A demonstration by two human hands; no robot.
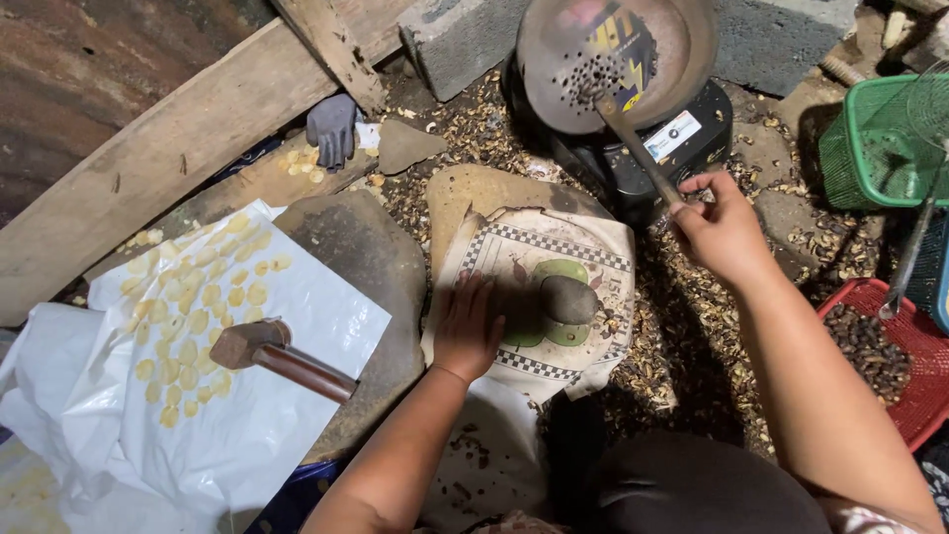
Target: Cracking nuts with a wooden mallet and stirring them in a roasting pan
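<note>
Husk-strewn ground [692, 336], flat stone [366, 267], plank [168, 148] under both hands.

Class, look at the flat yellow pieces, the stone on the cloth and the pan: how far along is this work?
Done: many flat yellow discs lie spread on the white sheet. In hand: the left hand presses the patterned cloth beside a dark stone, and the right hand grips the perforated pan by its handle. Left: dark kernels fill the red basket.

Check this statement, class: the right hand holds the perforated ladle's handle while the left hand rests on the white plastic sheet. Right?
Not quite. The head view shows the left hand on the patterned cloth, not the sheet. The right hand does hold the perforated ladle.
</note>
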